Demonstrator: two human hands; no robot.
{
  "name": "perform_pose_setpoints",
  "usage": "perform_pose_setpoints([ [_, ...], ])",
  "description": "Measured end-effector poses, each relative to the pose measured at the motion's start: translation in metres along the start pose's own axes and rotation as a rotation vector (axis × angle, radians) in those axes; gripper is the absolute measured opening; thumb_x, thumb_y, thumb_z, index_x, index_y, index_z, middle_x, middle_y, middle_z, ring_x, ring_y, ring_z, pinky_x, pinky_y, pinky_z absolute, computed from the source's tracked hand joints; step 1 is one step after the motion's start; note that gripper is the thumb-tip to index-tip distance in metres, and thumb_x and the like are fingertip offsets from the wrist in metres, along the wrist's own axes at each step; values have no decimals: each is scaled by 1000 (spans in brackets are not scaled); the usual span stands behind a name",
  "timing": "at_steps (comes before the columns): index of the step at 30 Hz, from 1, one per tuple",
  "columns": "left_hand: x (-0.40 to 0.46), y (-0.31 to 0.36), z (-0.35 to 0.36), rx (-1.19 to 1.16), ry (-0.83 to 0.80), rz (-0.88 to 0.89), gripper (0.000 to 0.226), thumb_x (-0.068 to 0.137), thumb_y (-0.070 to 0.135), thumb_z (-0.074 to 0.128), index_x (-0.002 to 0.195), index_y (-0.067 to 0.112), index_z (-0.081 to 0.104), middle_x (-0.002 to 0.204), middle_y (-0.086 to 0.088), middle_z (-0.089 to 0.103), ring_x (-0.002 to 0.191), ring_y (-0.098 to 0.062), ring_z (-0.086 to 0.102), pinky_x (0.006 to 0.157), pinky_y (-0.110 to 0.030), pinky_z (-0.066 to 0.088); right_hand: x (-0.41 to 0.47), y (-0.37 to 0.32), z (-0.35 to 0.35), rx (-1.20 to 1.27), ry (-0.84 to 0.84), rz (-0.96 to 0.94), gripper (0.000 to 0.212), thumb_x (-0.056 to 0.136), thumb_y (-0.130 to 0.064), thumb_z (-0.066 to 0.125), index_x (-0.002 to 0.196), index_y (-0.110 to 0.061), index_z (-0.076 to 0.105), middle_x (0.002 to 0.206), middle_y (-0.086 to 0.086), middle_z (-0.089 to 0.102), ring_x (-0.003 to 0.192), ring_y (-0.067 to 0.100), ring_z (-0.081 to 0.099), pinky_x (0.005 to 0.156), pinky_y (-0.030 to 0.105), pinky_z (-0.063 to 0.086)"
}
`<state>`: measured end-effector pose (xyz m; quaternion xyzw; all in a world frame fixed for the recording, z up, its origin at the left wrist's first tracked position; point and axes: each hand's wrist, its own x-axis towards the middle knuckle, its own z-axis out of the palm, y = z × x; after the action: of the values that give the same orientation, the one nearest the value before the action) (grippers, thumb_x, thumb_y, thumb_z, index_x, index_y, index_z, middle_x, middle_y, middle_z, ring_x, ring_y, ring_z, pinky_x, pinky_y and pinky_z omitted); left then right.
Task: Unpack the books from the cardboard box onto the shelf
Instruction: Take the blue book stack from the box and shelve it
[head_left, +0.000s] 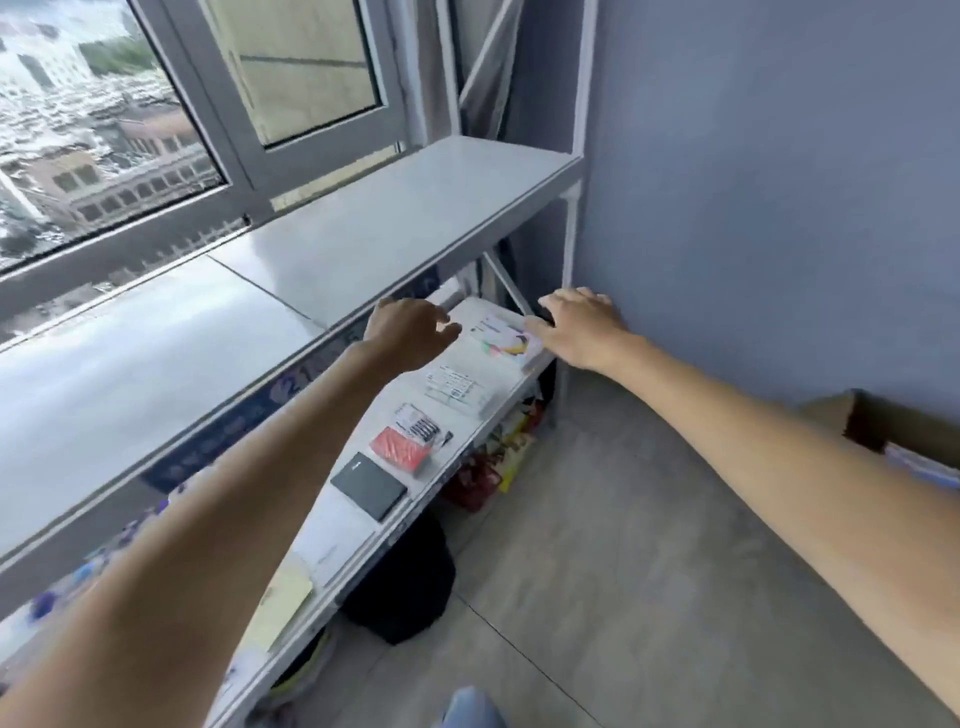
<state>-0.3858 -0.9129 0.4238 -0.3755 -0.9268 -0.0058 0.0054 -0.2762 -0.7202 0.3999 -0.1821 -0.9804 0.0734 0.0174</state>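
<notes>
A white book with a colourful cover (501, 338) lies flat at the far end of the middle board of a white metal shelf (363, 540). My right hand (582, 330) rests spread on the book's right edge, fingers apart. Just left of the book my left hand (408, 330) hovers with its fingers loosely apart and nothing in it. Another white book (457, 387) lies nearer along the board. The cardboard box (878, 421) stands on the floor at the right edge, with a bluish book (922, 465) showing inside.
A red packet (401, 449), a black flat case (369, 486) and yellow paper (283, 597) lie on the same board. The shelf's top board (395, 218) runs under the window. A black bin (402, 582) and coloured bags (498, 457) sit below. Grey floor (623, 571) lies right.
</notes>
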Motion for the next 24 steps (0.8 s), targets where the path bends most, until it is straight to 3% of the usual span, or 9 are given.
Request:
perform_pose_setpoints([
  [4,60,100,16,-1,-40,142,43,100,44,42,130,22,63,134,-12,63,123,-32,57,102,-36,38,-23,107,4,-5,9,167,56,98,-51,31,130,-12,54,139,12,51,128,33,45,105,44,33],
  [12,189,290,71,2,-177,382,40,97,38,38,115,20,68,125,-8,67,115,-31,60,97,-35,40,-50,303,24,-5,-52,480,58,97,-54,31,131,-13,55,138,9,53,127,32,47,104,43,34],
  [21,284,503,140,-20,-363,702,42,98,43,38,128,27,62,134,-3,61,120,-28,56,97,-35,38,-98,488,47,85,-72,841,57,99,-50,32,134,-10,51,137,14,53,127,34,48,101,44,41],
  [24,298,567,164,10,-412,765,42,99,45,37,126,26,64,126,-2,64,106,-26,60,85,-34,39,-118,545,62,118,-83,926,53,99,-47,34,126,-6,53,131,16,55,122,34,50,94,41,41],
])
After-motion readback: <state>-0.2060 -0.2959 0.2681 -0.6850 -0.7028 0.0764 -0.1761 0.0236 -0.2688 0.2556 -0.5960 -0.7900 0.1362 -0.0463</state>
